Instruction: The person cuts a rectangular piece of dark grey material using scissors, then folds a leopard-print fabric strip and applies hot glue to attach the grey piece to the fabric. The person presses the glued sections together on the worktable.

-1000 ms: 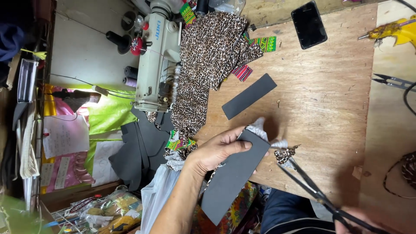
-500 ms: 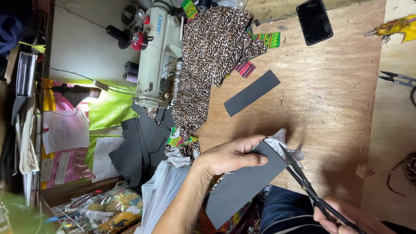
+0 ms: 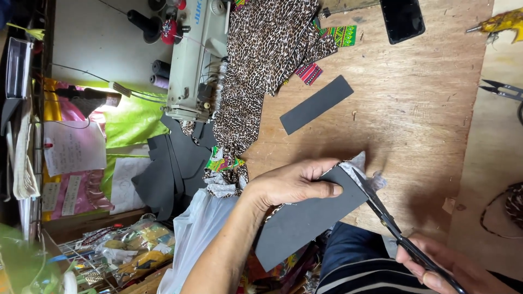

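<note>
Cutting underway — left hand [image 3: 291, 185] fingers clamp the grey sheet [image 3: 308, 218]; right hand [image 3: 452, 267] fingers grip scissors [image 3: 389, 220] at its edge, needing steady closing.

hands: 2, left hand [image 3: 291, 182], right hand [image 3: 447, 264] | scissors [image 3: 397, 231]: 1 pair, near right | thread snips [image 3: 504, 90]: 1, far right | grey sheets: 2, held sheet [image 3: 310, 215], loose strip [image 3: 316, 104] | sewing machine [image 3: 193, 60]: 1, far left | phone [image 3: 402, 19]: 1, far | leopard-print cloth [image 3: 261, 65]: 1 | thread spools [image 3: 159, 75]: 2, left
</note>
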